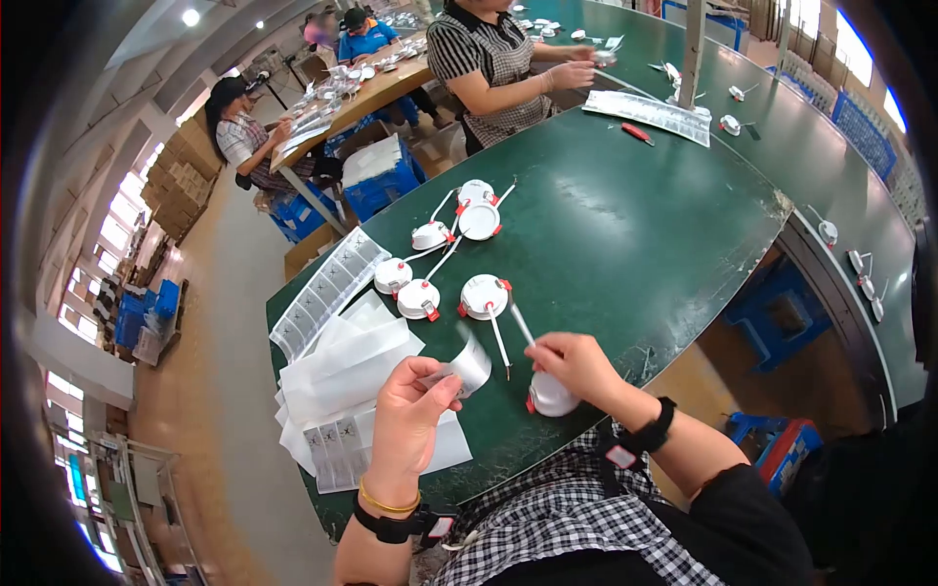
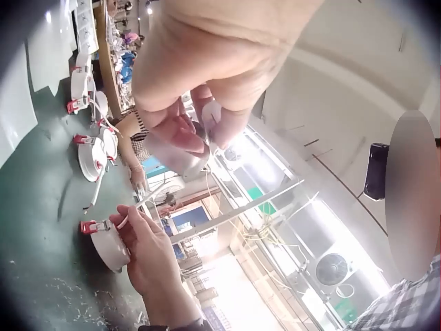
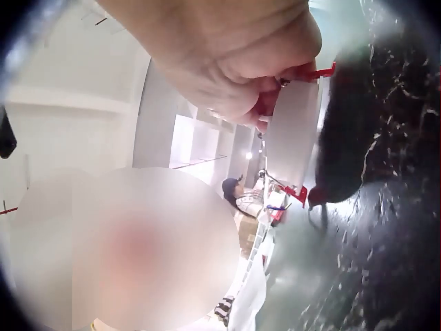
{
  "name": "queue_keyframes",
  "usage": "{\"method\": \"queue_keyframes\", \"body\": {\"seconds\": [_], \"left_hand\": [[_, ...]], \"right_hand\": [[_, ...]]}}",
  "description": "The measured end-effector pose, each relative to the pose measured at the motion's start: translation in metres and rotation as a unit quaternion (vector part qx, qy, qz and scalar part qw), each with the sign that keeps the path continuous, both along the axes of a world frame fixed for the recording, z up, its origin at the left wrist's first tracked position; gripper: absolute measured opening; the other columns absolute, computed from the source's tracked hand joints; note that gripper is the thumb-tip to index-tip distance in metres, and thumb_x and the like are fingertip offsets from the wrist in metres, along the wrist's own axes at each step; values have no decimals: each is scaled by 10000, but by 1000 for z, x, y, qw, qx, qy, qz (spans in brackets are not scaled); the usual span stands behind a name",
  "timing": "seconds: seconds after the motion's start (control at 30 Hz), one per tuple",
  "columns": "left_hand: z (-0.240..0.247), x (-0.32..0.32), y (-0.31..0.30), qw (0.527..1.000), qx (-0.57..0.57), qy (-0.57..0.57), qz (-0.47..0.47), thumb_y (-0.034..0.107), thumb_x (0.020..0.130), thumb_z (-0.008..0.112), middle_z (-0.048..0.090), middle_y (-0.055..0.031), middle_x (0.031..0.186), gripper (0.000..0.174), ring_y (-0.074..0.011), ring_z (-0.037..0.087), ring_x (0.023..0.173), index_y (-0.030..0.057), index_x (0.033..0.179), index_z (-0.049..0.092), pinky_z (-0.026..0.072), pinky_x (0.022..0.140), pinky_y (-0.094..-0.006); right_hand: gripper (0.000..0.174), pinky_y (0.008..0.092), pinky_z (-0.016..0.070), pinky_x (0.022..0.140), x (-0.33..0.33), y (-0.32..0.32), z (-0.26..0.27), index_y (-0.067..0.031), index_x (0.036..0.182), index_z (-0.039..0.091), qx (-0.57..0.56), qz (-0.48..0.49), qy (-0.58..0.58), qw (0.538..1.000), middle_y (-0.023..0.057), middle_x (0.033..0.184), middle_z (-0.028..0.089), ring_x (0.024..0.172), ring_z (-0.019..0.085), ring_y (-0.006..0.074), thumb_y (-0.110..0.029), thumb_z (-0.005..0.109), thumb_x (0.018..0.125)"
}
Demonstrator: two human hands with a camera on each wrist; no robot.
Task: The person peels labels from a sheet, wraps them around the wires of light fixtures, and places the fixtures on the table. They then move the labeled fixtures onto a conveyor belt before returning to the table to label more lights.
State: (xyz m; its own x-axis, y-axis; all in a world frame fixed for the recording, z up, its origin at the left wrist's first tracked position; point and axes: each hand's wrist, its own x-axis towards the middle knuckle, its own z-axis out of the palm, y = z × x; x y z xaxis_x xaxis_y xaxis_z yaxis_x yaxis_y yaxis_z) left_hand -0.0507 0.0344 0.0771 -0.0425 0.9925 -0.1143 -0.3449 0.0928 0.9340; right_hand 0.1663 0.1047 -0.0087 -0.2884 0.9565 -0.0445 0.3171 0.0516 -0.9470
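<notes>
My left hand (image 1: 408, 410) pinches a curled, shiny pale label (image 1: 473, 367) between thumb and fingers, above the paper sheets. In the left wrist view the label (image 2: 180, 157) bends away below the fingertips. My right hand (image 1: 583, 369) pinches the white cable (image 1: 522, 320) of a round white downlight (image 1: 553, 396) near the table's front edge. Seen from the right wrist, that downlight (image 3: 295, 134) stands tilted under the fingers, its red-tipped clips at either side. Another downlight (image 1: 485, 296) lies just beyond, cable toward me.
Several more downlights (image 1: 418, 299) lie on the green table (image 1: 625, 244). White sheets (image 1: 342, 376) and a printed label strip (image 1: 332, 283) cover its left side. Farther off are a red-handled tool (image 1: 637, 133), a metal post (image 1: 692, 59) and a person (image 1: 498, 78) working.
</notes>
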Motion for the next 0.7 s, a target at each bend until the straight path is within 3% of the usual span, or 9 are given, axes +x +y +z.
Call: {"method": "queue_keyframes", "body": {"seconds": [0.2,0.37,0.7], "left_hand": [[-14,17,1,999,7,-39,18,5,845,685,653,-50,903,219,-100,599,777,46,1031,576,476,680,-231],[-32,21,-4,998,-33,19,57,5,842,690,655,-44,896,223,-87,586,769,20,1043,597,464,682,-220],[-48,9,-6,996,-39,55,65,26,838,704,653,-33,896,219,-84,586,775,9,1035,611,464,695,-218]], "right_hand": [[255,325,528,648,-9,-38,7,-37,914,708,-64,89,15,994,87,750,705,683,685,221,-270,609,885],[253,367,523,625,-21,-47,17,-51,864,703,-39,92,33,994,98,727,690,669,672,270,-279,598,892],[258,380,509,594,-29,-48,16,-58,814,702,1,70,14,997,99,689,671,645,658,286,-289,607,879]]}}
